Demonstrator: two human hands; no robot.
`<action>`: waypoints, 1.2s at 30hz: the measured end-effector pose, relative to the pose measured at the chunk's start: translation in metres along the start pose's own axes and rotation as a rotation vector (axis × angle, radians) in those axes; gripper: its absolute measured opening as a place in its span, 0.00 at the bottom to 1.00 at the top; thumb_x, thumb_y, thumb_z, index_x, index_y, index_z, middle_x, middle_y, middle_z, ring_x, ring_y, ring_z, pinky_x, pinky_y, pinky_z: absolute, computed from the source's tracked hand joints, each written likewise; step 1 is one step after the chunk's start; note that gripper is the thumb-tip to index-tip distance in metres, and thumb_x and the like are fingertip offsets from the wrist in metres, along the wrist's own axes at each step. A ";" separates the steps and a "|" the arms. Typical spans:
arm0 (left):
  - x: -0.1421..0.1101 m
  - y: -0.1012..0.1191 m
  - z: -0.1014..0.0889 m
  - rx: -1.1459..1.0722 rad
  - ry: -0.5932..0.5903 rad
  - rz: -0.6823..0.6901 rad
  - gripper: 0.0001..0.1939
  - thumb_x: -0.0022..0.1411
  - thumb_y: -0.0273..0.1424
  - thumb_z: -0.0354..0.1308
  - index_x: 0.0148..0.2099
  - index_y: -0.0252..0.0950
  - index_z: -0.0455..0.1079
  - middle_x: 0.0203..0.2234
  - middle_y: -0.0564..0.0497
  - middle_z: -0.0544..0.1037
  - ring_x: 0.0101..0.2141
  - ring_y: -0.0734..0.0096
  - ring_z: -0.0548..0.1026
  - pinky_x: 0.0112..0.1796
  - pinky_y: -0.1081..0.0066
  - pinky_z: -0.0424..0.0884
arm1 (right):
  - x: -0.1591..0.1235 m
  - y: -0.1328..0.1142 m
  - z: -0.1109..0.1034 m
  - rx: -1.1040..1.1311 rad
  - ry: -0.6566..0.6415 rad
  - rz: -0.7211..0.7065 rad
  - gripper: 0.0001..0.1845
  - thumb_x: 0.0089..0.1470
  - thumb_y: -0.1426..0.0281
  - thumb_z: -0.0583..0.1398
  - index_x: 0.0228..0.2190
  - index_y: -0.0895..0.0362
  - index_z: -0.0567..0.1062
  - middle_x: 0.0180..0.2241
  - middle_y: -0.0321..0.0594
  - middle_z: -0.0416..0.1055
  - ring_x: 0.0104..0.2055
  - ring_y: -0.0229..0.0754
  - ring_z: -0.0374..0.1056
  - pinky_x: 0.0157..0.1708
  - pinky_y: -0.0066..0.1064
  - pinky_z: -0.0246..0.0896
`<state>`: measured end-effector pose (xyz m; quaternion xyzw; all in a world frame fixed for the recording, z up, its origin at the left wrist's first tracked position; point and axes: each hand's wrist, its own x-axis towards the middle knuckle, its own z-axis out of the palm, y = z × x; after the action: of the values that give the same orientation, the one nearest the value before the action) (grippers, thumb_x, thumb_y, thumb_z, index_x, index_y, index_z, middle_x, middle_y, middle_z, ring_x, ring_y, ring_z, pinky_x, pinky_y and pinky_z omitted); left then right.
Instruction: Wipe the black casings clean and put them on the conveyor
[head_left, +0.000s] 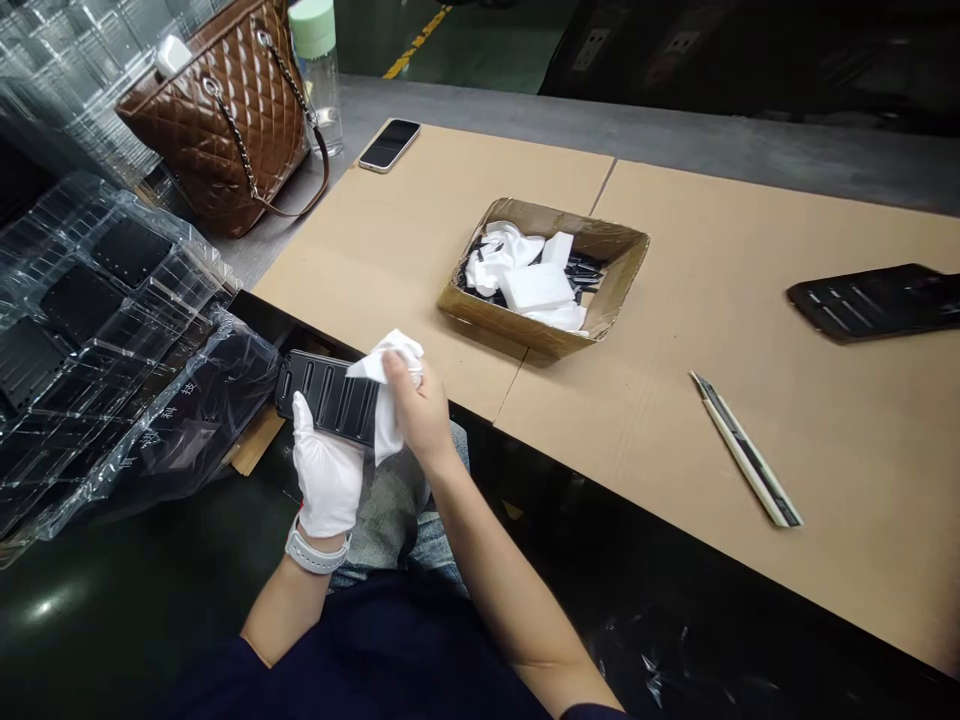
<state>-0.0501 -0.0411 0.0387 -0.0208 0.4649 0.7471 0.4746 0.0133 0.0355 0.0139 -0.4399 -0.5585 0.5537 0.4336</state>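
My left hand (328, 475), in a white glove, grips a black ribbed plastic panel (319, 390) from below, its thumb along the near left edge. The panel is held tilted above my lap, just off the table's front edge. My bare right hand (421, 405) pinches a white wiping cloth (388, 425) against the right end of the panel, and the cloth covers that end. Beyond my hands, a cardboard box (551, 345) on the table holds crumpled white cloths (536, 288) over small black pieces.
On the cardboard-covered table (637, 420) lie a utility knife (745, 447), another black slotted part (874, 302) and a phone (390, 145). A brown quilted handbag (225, 120) and a bottle (321, 85) stand at the back left. Clear plastic trays (97, 290) with black panels are stacked at left.
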 end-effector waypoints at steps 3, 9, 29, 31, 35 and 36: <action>0.000 0.002 -0.010 -0.040 0.050 -0.015 0.22 0.64 0.48 0.48 0.50 0.42 0.73 0.47 0.51 0.78 0.53 0.63 0.72 0.52 0.65 0.70 | 0.013 0.012 -0.008 0.087 0.100 0.046 0.19 0.50 0.52 0.57 0.29 0.56 0.69 0.26 0.35 0.69 0.31 0.39 0.66 0.35 0.33 0.62; 0.009 0.011 -0.018 -0.077 0.153 -0.043 0.14 0.65 0.35 0.51 0.49 0.40 0.72 0.44 0.51 0.80 0.51 0.70 0.73 0.45 0.75 0.74 | 0.009 0.027 -0.030 0.062 0.292 0.043 0.17 0.46 0.57 0.62 0.34 0.54 0.67 0.32 0.34 0.67 0.35 0.39 0.66 0.39 0.34 0.62; 0.014 0.019 -0.016 -0.020 0.264 -0.074 0.11 0.61 0.37 0.56 0.45 0.42 0.72 0.47 0.53 0.78 0.60 0.62 0.63 0.62 0.57 0.53 | -0.030 0.022 -0.047 0.098 0.204 0.058 0.24 0.52 0.48 0.54 0.20 0.55 0.65 0.20 0.32 0.58 0.23 0.35 0.54 0.23 0.29 0.50; 0.015 0.020 -0.017 -0.029 0.208 -0.069 0.11 0.60 0.38 0.57 0.44 0.41 0.73 0.45 0.53 0.79 0.61 0.61 0.62 0.62 0.57 0.54 | -0.031 0.020 -0.048 0.080 0.167 0.041 0.22 0.51 0.51 0.56 0.19 0.55 0.64 0.20 0.32 0.57 0.22 0.35 0.54 0.24 0.29 0.51; 0.014 0.021 -0.020 -0.038 0.091 -0.069 0.13 0.62 0.38 0.53 0.43 0.38 0.73 0.42 0.49 0.81 0.60 0.61 0.62 0.60 0.61 0.60 | -0.036 0.010 -0.046 0.036 0.147 -0.027 0.15 0.46 0.61 0.62 0.19 0.54 0.63 0.18 0.29 0.58 0.20 0.33 0.53 0.21 0.27 0.51; 0.013 0.020 -0.021 -0.020 0.070 -0.069 0.14 0.63 0.39 0.52 0.44 0.37 0.73 0.41 0.48 0.81 0.60 0.60 0.63 0.59 0.61 0.61 | -0.039 0.006 -0.045 0.017 0.151 -0.049 0.13 0.45 0.64 0.62 0.20 0.53 0.63 0.17 0.28 0.58 0.19 0.33 0.52 0.20 0.27 0.50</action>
<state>-0.0809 -0.0498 0.0342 -0.0675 0.4728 0.7336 0.4835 0.0660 0.0084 0.0087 -0.4630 -0.5301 0.5128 0.4915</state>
